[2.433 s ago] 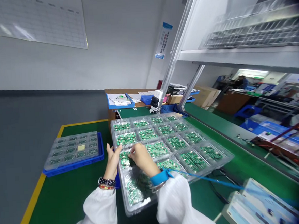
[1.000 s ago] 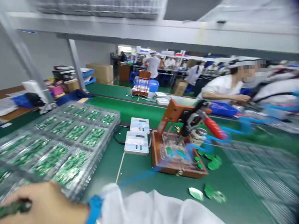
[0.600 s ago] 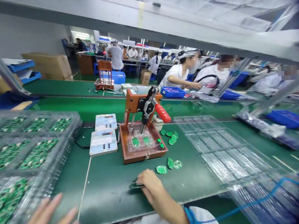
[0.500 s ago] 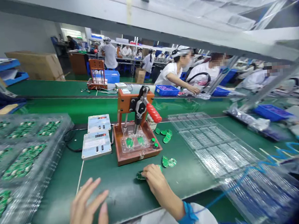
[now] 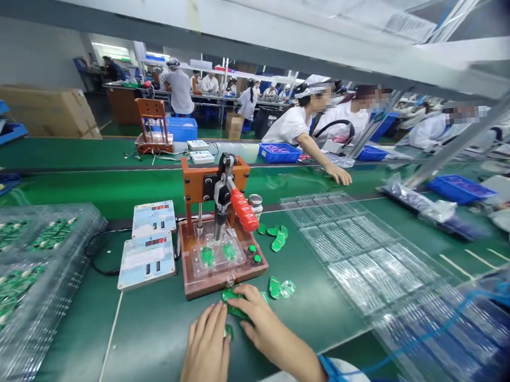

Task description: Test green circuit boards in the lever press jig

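My left hand (image 5: pixel 205 347) has come down on the bench, its fingers pressed together, with the edge of a small green circuit board (image 5: pixel 229 332) showing between thumb and forefinger. Opposite it, my right hand (image 5: pixel 259 313) has its bent fingers on another green circuit board (image 5: pixel 229 295) in front of the test fixture; the fingers hide part of this board. The fixture (image 5: pixel 226 283) has a wooden base and a red-handled toggle clamp (image 5: pixel 243 209). Two green boards (image 5: pixel 228 251) lie in its clear nest. More loose boards (image 5: pixel 281 288) lie right of my right hand.
Two white meter boxes (image 5: pixel 146 259) with red digits stand left of the fixture. Stacked clear trays (image 5: pixel 73 273) hold boards at far left. Clear trays (image 5: pixel 364 247) lie on the right, near a blue cord (image 5: pixel 422 333). A co-worker's hand (image 5: pixel 339 173) reaches over the far bench edge.
My left hand, spread in the air before, has moved right and down beside my right hand at the boards. The co-worker's arm has reached nearer. The view has shifted slightly.
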Available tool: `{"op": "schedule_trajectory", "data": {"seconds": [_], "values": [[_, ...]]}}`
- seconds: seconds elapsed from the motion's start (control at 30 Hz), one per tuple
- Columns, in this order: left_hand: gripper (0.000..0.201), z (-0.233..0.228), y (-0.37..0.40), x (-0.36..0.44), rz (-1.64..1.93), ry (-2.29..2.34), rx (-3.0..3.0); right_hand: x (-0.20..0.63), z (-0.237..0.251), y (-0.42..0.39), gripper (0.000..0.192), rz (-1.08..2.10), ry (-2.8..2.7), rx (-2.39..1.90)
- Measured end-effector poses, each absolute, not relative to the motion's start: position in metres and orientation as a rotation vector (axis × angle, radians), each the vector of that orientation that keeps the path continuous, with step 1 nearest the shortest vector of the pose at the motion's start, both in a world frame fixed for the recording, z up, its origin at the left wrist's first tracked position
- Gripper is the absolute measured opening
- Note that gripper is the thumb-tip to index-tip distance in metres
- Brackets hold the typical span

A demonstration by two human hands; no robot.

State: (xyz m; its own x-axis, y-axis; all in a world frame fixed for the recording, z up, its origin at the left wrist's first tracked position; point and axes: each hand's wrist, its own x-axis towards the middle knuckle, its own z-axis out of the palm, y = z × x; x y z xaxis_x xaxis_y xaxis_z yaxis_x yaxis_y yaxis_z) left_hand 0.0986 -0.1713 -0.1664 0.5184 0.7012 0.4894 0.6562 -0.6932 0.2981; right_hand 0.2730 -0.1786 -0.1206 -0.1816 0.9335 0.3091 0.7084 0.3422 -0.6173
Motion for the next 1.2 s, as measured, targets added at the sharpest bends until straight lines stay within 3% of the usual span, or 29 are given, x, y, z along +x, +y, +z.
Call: {"op": "schedule_trajectory", "data": {"seconds": [0.13,0.27,0.57,0.67,0.87,1.0,1.1,1.2], "values": [[0.043,-0.175,-0.18,0.088,0.883,1.263,2.717,0.283,-0.048,-0.165,0.03,0.165,-1.746,-1.219],[0.045,-0.171,-0.192,0.079,0.814,1.318,2.635,0.277,0.013,-0.141,0.043,-0.122,-1.598,-0.982],[0.042,-0.161,-0.193,0.081,0.924,1.53,2.319,0.266,0.032,-0.066,0.023,-0.544,-1.727,-0.525],[0.044,-0.157,-0.198,0.086,0.925,1.57,2.373,0.263,0.078,-0.06,0.029,-0.355,-1.61,-0.622],[0.05,-0.145,-0.212,0.103,0.762,1.748,2.577,0.272,0.172,-0.007,0.061,0.342,-1.811,-1.188],[0.047,-0.145,-0.21,0.111,0.658,1.787,2.651,0.295,0.136,0.0,0.053,0.076,-1.805,-1.324],[0.042,-0.144,-0.207,0.114,0.731,1.809,2.649,0.316,0.065,-0.031,0.025,-0.091,-1.53,-1.146],[0.04,-0.141,-0.204,0.114,0.764,1.833,2.632,0.328,-0.01,-0.066,0.013,0.198,-1.664,-1.239]]}}
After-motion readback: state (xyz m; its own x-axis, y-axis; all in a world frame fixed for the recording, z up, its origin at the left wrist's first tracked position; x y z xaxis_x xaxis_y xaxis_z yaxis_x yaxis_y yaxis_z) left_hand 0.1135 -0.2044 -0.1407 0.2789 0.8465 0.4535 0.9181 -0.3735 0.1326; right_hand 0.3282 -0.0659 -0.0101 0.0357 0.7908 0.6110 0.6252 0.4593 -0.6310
